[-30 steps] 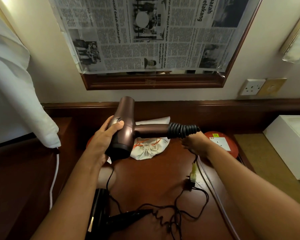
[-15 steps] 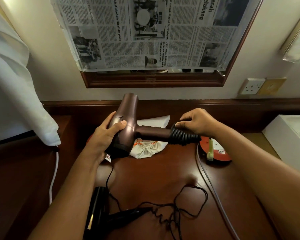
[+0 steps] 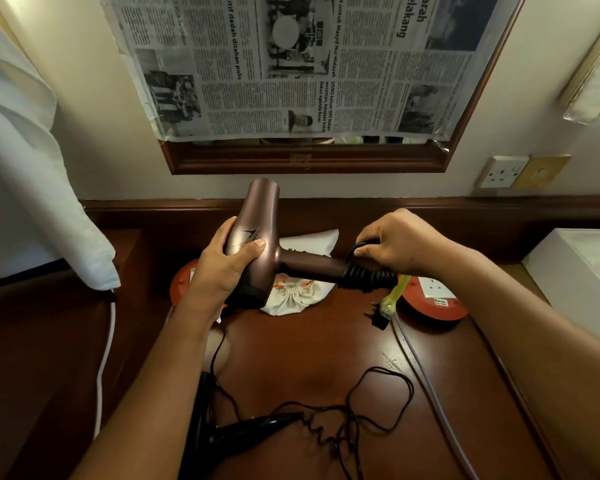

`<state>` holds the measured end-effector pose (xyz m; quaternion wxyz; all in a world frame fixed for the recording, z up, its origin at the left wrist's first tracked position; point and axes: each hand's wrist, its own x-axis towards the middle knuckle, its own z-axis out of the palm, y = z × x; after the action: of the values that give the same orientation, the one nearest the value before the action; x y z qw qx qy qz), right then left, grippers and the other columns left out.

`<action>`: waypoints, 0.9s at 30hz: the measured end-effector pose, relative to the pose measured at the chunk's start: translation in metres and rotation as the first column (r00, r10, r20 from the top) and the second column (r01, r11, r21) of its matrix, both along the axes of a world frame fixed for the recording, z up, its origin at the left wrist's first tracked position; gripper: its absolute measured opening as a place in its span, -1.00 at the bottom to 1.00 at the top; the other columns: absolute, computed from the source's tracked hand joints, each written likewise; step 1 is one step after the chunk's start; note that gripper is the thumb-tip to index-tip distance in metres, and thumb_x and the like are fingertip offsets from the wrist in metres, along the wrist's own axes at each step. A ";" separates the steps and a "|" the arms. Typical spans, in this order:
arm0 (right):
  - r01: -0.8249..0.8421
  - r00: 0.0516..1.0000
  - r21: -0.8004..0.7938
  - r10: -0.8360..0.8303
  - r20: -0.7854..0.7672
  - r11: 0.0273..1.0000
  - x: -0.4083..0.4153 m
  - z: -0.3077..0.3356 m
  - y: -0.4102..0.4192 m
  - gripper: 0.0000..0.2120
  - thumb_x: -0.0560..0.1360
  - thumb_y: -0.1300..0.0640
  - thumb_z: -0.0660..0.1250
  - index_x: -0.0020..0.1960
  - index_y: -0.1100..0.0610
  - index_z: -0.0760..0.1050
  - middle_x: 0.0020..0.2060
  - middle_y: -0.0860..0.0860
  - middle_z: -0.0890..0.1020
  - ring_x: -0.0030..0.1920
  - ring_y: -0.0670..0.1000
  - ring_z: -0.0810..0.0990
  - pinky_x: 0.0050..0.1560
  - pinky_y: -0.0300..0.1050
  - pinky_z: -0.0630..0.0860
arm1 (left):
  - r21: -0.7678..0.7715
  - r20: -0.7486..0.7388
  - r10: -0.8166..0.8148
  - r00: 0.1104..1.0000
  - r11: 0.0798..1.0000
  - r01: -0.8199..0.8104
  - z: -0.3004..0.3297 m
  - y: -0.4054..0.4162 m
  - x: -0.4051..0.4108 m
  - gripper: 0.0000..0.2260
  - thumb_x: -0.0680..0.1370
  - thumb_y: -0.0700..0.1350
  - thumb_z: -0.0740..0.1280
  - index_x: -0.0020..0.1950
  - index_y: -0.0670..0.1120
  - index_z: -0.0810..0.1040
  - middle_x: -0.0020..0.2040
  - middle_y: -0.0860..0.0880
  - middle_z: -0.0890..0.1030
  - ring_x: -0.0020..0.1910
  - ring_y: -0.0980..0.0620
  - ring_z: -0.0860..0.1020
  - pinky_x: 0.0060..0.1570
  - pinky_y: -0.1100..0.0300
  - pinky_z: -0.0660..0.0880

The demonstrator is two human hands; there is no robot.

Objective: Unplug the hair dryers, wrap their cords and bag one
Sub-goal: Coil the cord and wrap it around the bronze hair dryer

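My left hand (image 3: 222, 268) grips the barrel of a mauve hair dryer (image 3: 257, 233) held above the wooden desk (image 3: 309, 358). Its black cord (image 3: 369, 277) is coiled in tight turns around the end of the handle. My right hand (image 3: 400, 242) pinches a loop of that cord just above the coils. The plug (image 3: 385, 311), with a yellowish sleeve, dangles below the handle. A white drawstring bag (image 3: 298, 292) lies on the desk under the dryer. A black hair dryer (image 3: 229, 434) lies near the front edge with its cord (image 3: 361, 414) loose beside it.
Two red extension sockets sit on the desk, one at right (image 3: 437, 299) and one at left (image 3: 182, 282) behind my left wrist. A wall socket (image 3: 503, 171) is at upper right. A white box (image 3: 575, 271) stands at right, white cloth (image 3: 32, 174) hangs at left.
My right hand rose from under the handle's end to above it, carrying the cord over another turn. The plug was lifted off the desk and now hangs near the red socket.
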<state>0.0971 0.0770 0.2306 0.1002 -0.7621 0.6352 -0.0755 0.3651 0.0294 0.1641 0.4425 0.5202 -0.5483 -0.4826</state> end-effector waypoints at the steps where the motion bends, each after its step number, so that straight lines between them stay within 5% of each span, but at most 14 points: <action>1: 0.001 1.000 0.000 -0.001 -0.026 1.000 0.003 0.001 0.002 -0.83 0.53 0.02 0.30 0.03 0.00 0.64 -0.14 -0.05 0.67 -0.11 0.02 0.59 -0.06 0.03 0.58 | -0.003 0.000 0.007 1.000 1.000 -0.007 -0.001 0.001 -0.001 -0.41 0.48 -0.06 0.44 0.47 0.06 0.33 0.13 0.07 0.54 -0.01 0.14 0.57 -0.17 0.29 0.48; 8: 0.024 0.995 0.054 -0.019 -0.097 0.998 0.024 -0.009 0.014 -0.80 0.57 0.06 0.17 -0.02 0.07 0.56 -0.20 0.02 0.59 -0.20 0.04 0.55 -0.17 -0.01 0.57 | -0.035 0.024 0.094 0.995 0.995 -0.093 -0.004 0.004 -0.003 -0.37 0.46 -0.04 0.46 0.48 0.06 0.31 0.03 0.17 0.52 -0.01 0.16 0.56 -0.06 0.25 0.50; 11: 0.087 0.996 0.071 -0.089 0.022 0.994 0.030 -0.019 0.018 -0.84 0.54 0.12 0.16 -0.06 0.06 0.51 -0.25 0.01 0.56 -0.28 0.01 0.53 -0.32 -0.11 0.49 | -0.034 0.005 0.150 0.989 0.988 -0.149 -0.006 0.004 -0.005 -0.37 0.44 -0.04 0.48 0.47 0.07 0.33 0.00 0.22 0.52 -0.01 0.17 0.56 0.03 0.20 0.51; 15: 0.182 0.952 0.030 -0.183 0.244 0.983 0.036 -0.034 0.027 -0.85 0.52 0.21 0.17 -0.06 0.11 0.52 -0.26 0.02 0.55 -0.27 0.07 0.52 -0.35 -0.14 0.42 | -0.048 -0.009 0.216 0.976 0.975 -0.217 -0.008 0.007 -0.011 -0.35 0.44 -0.04 0.48 0.48 0.06 0.32 0.05 0.12 0.53 -0.06 0.22 0.55 -0.09 0.32 0.48; 20: 0.348 0.773 -0.002 -0.286 0.567 0.938 0.048 -0.054 0.038 -0.74 0.56 0.28 0.17 0.18 0.14 0.52 -0.20 -0.01 0.55 -0.34 -0.13 0.42 -0.43 -0.40 0.32 | -0.052 -0.055 0.253 0.966 0.965 -0.256 -0.007 0.011 -0.019 -0.35 0.45 -0.05 0.47 0.49 0.08 0.30 0.09 0.11 0.51 -0.09 0.24 0.55 -0.16 0.39 0.47; 23: 0.398 0.584 0.090 -0.328 0.742 0.913 0.055 -0.061 0.043 -0.73 0.57 0.31 0.16 0.20 0.14 0.49 -0.25 -0.03 0.59 -0.36 -0.10 0.46 -0.40 -0.32 0.37 | -0.025 -0.118 0.275 0.954 0.960 -0.280 -0.009 0.012 -0.021 -0.33 0.43 -0.05 0.49 0.49 0.09 0.31 0.15 0.05 0.54 -0.03 0.15 0.59 -0.09 0.27 0.54; 27: 0.375 0.366 0.219 -0.361 0.858 0.901 0.061 -0.063 0.046 -0.88 0.58 0.31 0.19 0.05 0.16 0.44 -0.28 0.04 0.63 -0.39 -0.06 0.49 -0.44 -0.19 0.43 | 0.018 -0.178 0.305 0.936 0.952 -0.306 -0.012 0.013 -0.023 -0.35 0.44 -0.08 0.48 0.49 0.07 0.32 0.19 0.01 0.55 -0.08 0.14 0.59 -0.29 0.42 0.52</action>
<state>0.1582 0.1225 0.1677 0.3892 -0.4499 0.6425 -0.4831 0.3426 0.0425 0.1525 0.5620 0.5514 -0.4214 -0.4500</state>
